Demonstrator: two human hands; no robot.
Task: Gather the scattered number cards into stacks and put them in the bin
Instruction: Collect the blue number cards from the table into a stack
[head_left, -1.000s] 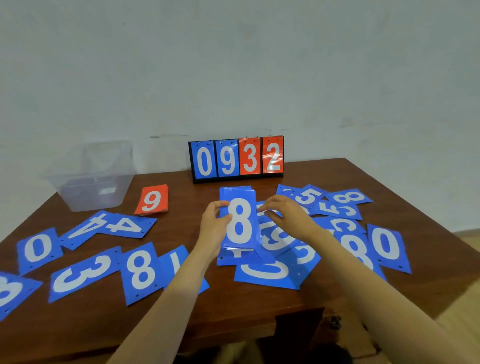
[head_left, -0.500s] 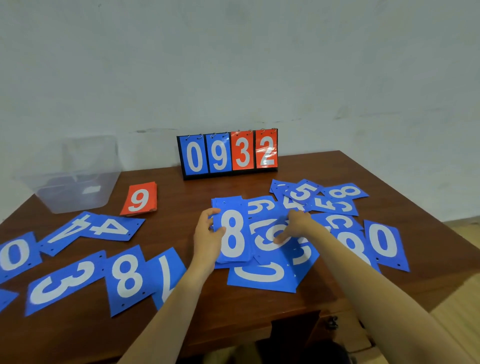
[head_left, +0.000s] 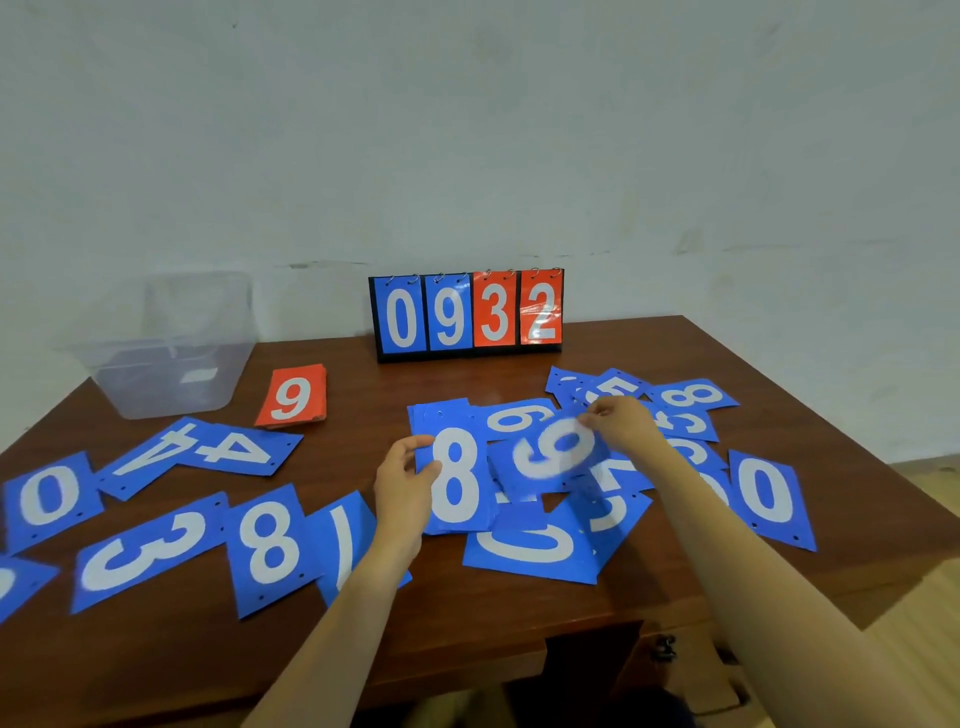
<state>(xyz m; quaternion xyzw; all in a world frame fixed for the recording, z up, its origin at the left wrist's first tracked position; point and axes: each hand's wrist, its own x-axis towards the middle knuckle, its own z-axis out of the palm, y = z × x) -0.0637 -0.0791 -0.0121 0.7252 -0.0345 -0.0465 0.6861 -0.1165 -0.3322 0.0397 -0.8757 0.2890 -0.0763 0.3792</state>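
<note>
My left hand (head_left: 402, 486) grips the left edge of a stack of blue cards topped by a white 8 (head_left: 457, 475), held low over the table. My right hand (head_left: 621, 423) pinches the far corner of a blue 9 card (head_left: 550, 454), lifted and blurred, just right of the stack. Several blue cards lie beneath and to the right, among them a 0 (head_left: 530, 548) and another 0 (head_left: 769, 496). More blue cards lie scattered at left: a 4 (head_left: 228, 449), a 3 (head_left: 145, 553), an 8 (head_left: 270, 548). The clear plastic bin (head_left: 171, 358) stands at the far left.
A small stack of red cards with a 9 on top (head_left: 293, 397) lies near the bin. A black flip scoreboard reading 0932 (head_left: 467, 314) stands at the back against the wall. The brown table's (head_left: 467, 634) front edge is near me.
My left hand lowered the 8 stack toward the table. My right hand reached into the pile on the right and lifted the 9 card off it.
</note>
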